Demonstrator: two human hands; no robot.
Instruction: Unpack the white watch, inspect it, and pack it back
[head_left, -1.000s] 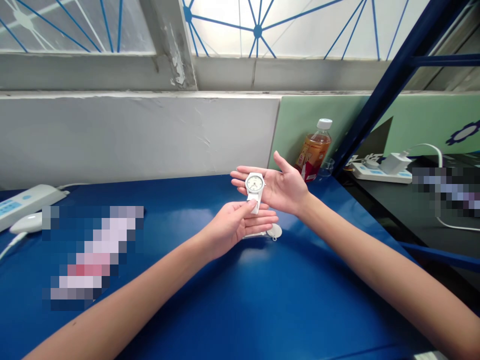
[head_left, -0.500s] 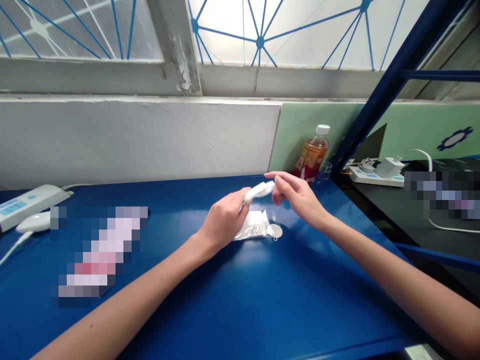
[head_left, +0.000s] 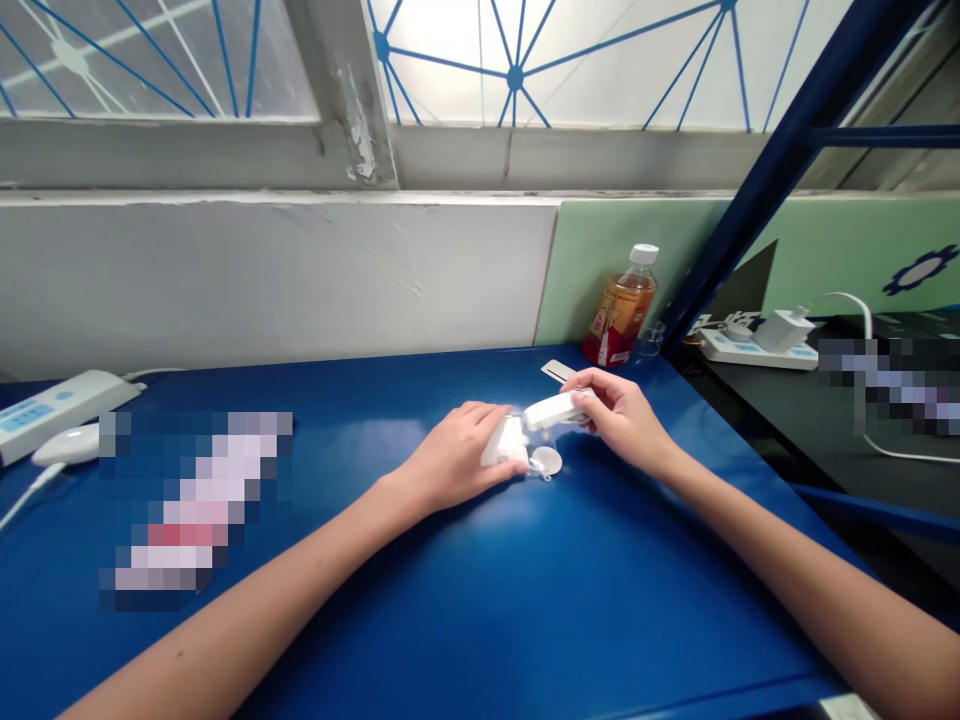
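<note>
A white wristwatch is held low over the blue table between both hands. My left hand is closed on one end of its strap, near the table top. My right hand pinches the other end of the strap from the right. Just below the watch lie a clear plastic bag and a small white round piece. A flat white strip lies on the table behind my right hand.
An amber drink bottle with a white cap stands at the back right by a green panel. A blue slanted beam rises beside it. A white power strip sits on the dark desk at right. White devices lie far left.
The watch lay face up on my open right palm a second ago. Both hands then took it by the strap and lowered it towards the table, over the plastic bag.
</note>
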